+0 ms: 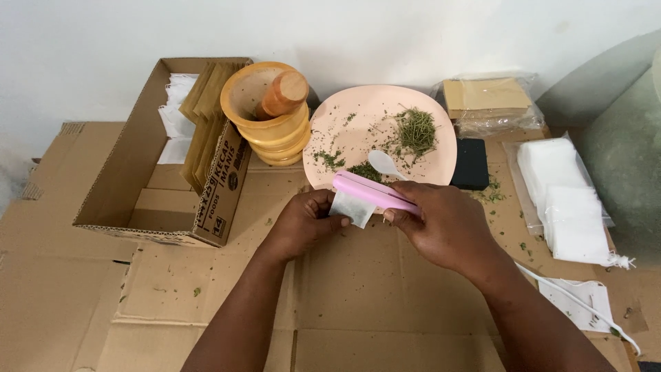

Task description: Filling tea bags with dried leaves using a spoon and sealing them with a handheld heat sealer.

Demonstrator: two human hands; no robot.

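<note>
The left hand (303, 224) pinches a small white filter pouch (351, 208) by its left edge, fingers closed on it. The right hand (441, 224) grips a pink handheld sealer (375, 192), which is clamped across the top of the pouch, so the pouch hangs between both hands, above the flattened cardboard (330, 303). Just beyond, on the far side, a peach plate (358, 103) carries dried green herbs (416, 127) and a white spoon (382, 162). Far left of it stands a wooden mortar (265, 127) with a pestle (282, 95), beside an open cardboard box (138, 172)
</note>
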